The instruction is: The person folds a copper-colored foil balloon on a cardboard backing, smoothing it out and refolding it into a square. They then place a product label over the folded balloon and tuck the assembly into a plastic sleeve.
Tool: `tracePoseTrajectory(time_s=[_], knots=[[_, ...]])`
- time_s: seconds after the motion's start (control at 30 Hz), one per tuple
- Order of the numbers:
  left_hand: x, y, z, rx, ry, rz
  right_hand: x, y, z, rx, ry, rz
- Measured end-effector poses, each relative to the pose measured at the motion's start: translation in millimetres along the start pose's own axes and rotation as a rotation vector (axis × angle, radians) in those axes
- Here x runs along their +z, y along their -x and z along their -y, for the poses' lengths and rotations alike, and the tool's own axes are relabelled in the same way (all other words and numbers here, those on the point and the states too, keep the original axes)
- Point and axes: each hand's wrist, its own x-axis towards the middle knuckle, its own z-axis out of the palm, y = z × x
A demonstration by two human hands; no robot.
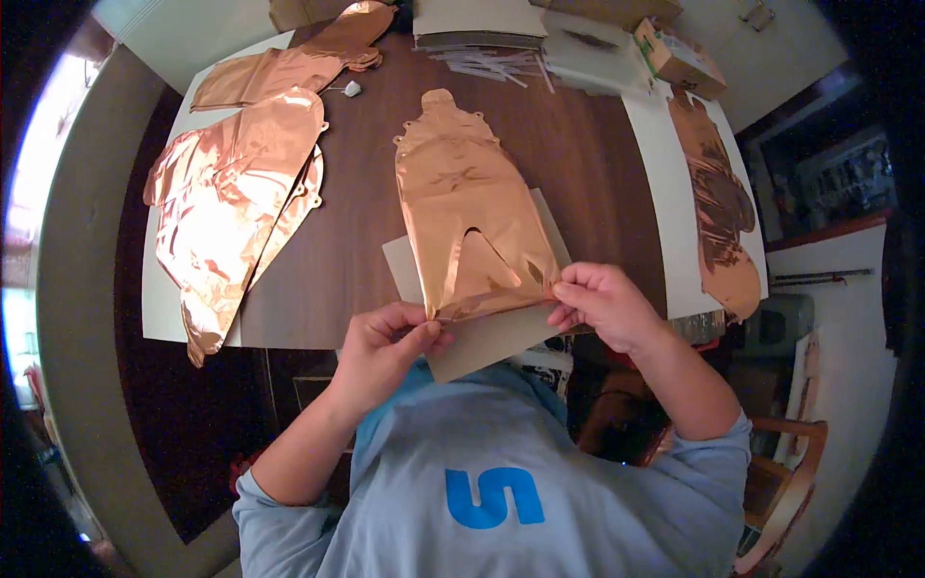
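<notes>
A flat rose-gold foil balloon (462, 193) lies lengthwise on the brown table, its small tabs toward the far end. Its near edge is folded or curled up and held at both corners. My left hand (390, 347) pinches the near left corner between thumb and fingers. At the near right corner my right hand (602, 303) grips the foil the same way. Beneath the balloon's near part lies a grey card (482, 342), which sticks out past the table's front edge.
Shiny foil balloons (226, 193) are piled at the left, with more foil (308, 63) behind. Stacked cards (479, 21) and clear strips (491, 65) lie at the back. A box (679, 58) and another foil piece (718, 202) are at the right.
</notes>
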Motion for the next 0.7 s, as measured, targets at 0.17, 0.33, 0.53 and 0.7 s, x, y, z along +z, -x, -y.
tracePoseTrajectory(time_s=[0.17,0.33,0.53,0.7], knots=[[1,0,3,0.024,0.026,0.000,2,2,5,0.005,0.077,-0.002],[1,3,-3,-0.027,0.070,0.004,7,7,17,0.011,0.119,-0.100],[6,3,-3,-0.034,0.093,-0.037,5,3,12,-0.004,0.158,-0.091],[0,3,0,0.052,-0.049,-0.011,1,-2,9,-0.093,0.134,-0.027]])
